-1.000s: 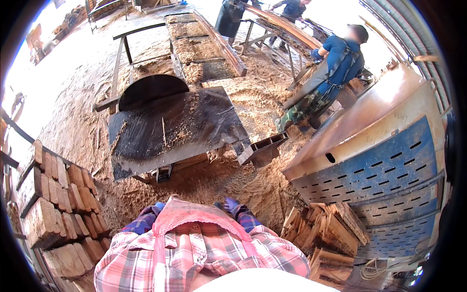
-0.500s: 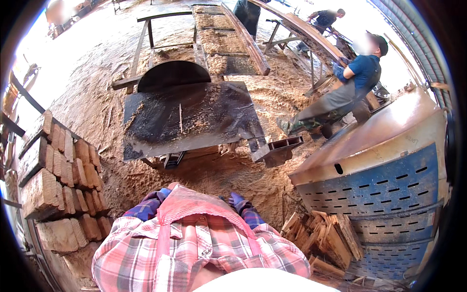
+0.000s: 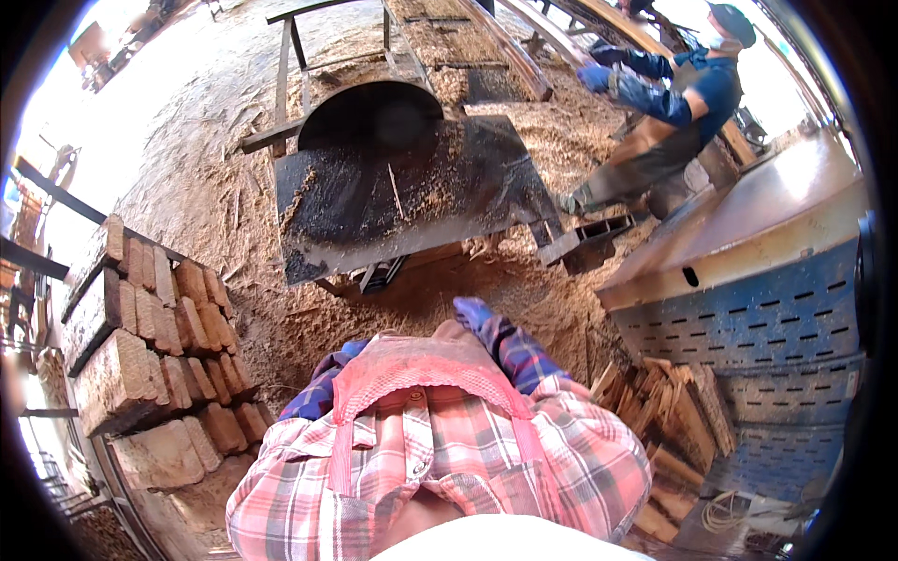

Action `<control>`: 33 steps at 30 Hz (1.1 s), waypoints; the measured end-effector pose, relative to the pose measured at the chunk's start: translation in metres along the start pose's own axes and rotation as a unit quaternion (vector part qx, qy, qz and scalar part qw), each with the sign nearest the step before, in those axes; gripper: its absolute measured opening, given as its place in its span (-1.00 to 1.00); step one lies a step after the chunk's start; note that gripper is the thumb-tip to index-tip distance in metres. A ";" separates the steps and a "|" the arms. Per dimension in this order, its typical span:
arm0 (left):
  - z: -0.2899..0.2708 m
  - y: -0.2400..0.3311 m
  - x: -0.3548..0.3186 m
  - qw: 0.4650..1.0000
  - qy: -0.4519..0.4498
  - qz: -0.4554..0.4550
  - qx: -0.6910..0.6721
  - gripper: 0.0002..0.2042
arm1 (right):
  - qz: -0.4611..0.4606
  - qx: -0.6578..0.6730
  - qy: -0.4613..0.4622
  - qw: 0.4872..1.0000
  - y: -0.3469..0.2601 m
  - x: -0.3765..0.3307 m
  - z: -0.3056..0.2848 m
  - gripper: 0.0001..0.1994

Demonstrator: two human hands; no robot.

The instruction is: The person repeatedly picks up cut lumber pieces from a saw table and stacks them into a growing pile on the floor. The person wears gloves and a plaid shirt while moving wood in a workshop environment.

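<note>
My right hand (image 3: pixel 472 313), in a blue glove below a dark plaid sleeve, hovers in front of the red apron (image 3: pixel 421 360). Its fingers look stretched out, and I see nothing in them. Only a blue bit of my left hand (image 3: pixel 354 347) shows beside the apron's left edge; its fingers are hidden. Ahead of both hands stands a dark metal table (image 3: pixel 421 201), dusted with sawdust, with a thin wood sliver (image 3: pixel 395 190) on top. A large dark half-round disc (image 3: pixel 369 117) rises at its far edge. Neither hand touches the table.
Stacked timber blocks (image 3: pixel 122 374) stand at the left. On the right are a blue slotted metal housing (image 3: pixel 748 323) and a heap of wood offcuts (image 3: pixel 678 407). A co-worker (image 3: pixel 687 122) in blue gloves handles a long board (image 3: pixel 547 30). Sawdust covers the floor (image 3: pixel 243 196).
My right hand has come up and forward. The view has shifted, so the table sits farther right. The co-worker has stretched both arms out along a board.
</note>
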State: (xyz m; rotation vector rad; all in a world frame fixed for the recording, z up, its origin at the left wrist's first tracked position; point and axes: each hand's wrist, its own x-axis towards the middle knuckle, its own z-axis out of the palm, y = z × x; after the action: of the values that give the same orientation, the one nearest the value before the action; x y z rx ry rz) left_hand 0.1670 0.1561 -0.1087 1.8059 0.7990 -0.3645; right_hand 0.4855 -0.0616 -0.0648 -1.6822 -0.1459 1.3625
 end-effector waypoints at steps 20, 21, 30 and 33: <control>-0.039 -0.064 -0.039 0.997 -0.013 -0.063 -0.034 -0.79 | -0.339 0.063 0.028 0.938 -0.131 -0.029 0.100 -0.75; -0.034 -0.067 -0.038 0.997 -0.002 -0.065 -0.051 -0.79 | -0.314 0.199 0.011 0.928 -0.163 -0.032 0.102 -0.66; -0.036 0.154 0.069 0.914 -0.073 0.034 -0.399 -0.76 | -0.162 -0.536 0.305 0.771 -0.320 0.011 -0.043 0.00; -0.028 0.211 0.114 0.909 -0.070 0.095 -0.400 -0.71 | -0.061 -0.616 0.294 0.728 -0.329 0.049 -0.077 0.10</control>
State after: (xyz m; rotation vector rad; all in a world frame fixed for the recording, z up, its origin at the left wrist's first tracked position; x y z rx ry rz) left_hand 0.3883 0.1791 -0.0156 1.0517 0.5459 -0.0146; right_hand 0.7105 0.1063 0.1289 -3.0335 -0.9308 0.4417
